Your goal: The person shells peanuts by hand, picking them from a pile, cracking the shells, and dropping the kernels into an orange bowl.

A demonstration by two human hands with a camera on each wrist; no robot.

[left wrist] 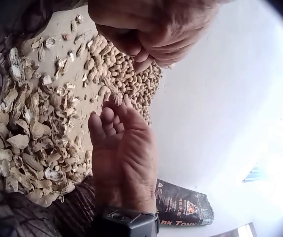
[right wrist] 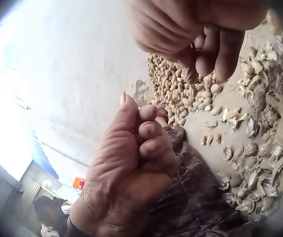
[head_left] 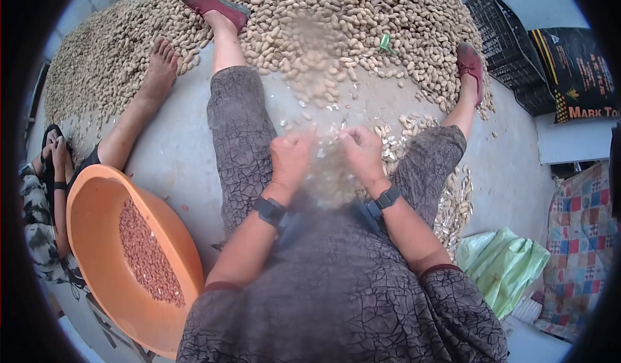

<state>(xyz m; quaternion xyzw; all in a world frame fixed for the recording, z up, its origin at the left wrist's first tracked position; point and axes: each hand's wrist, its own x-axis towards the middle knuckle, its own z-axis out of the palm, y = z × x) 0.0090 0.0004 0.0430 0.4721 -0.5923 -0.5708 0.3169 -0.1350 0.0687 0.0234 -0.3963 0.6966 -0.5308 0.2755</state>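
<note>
1. Head view: a blurred smear runs between the hands and over part of the peanut heap (head_left: 362, 14), so whatever is at the fingertips is lost. The round dark edge cuts off a second person (head_left: 42, 201) at left and a printed bag (head_left: 579, 72) at right; the heap runs past the top.
2. Same view: left hand (head_left: 289, 159) and right hand (head_left: 363, 155) near each other above the floor, fingers of both bent in. Red kernels (head_left: 145, 253) lie in the orange basin (head_left: 90, 234), left of the wearer's legs.
3. Left wrist view: right hand's fingers curled, a peanut (left wrist: 116, 99) pinched at the tips. Left hand overhead, cropped by the top edge, its grip mostly hidden. Broken shells (left wrist: 30, 143) heaped at left.
4. Right wrist view: left hand's fingers folded toward the palm, thumb extended; cannot tell whether anything is inside. Right hand cropped at top, the peanut partly covered by fingers.
</note>
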